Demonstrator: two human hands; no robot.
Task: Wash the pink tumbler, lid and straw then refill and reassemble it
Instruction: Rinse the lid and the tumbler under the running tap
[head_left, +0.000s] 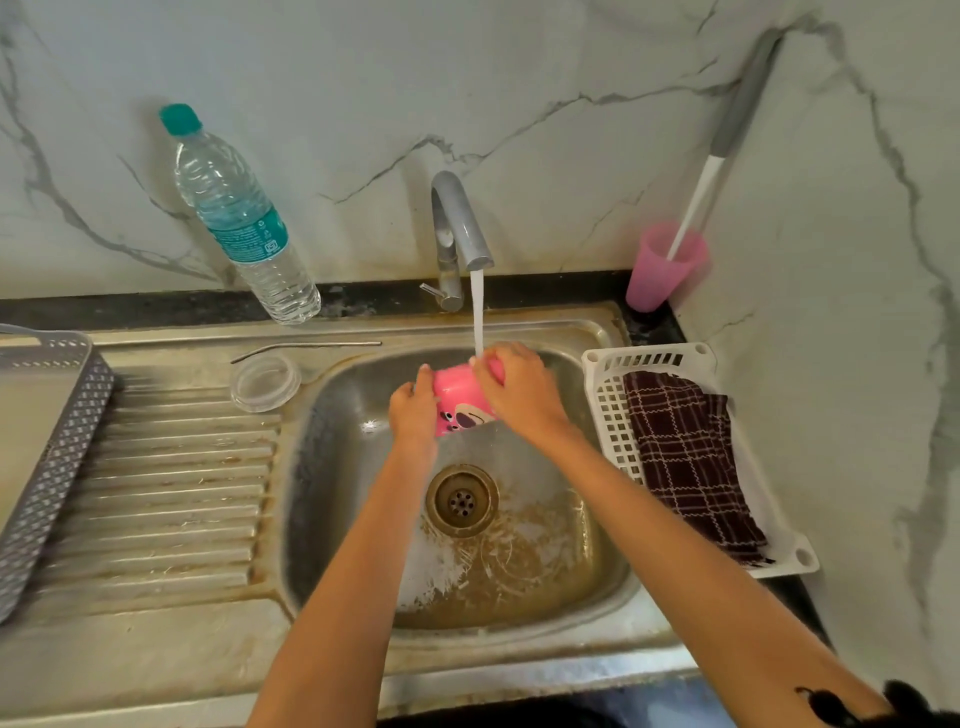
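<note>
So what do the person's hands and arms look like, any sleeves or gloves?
No sleeves or gloves are in view. The left hand and right hand show no rings, watch or bracelets. A dark mark sits on the right forearm near the bottom edge; tattoo or hair, unclear.

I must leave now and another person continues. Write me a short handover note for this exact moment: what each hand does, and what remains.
Hands: the left hand and the right hand both grip the pink tumbler under the running tap, above the basin.
Parts: the clear lid and the metal straw lie on the steel top left of the basin; whether they are washed cannot be told.
Done: tumbler taken apart, its rinse under way.
Left: finish washing, refill, reassemble.
</note>
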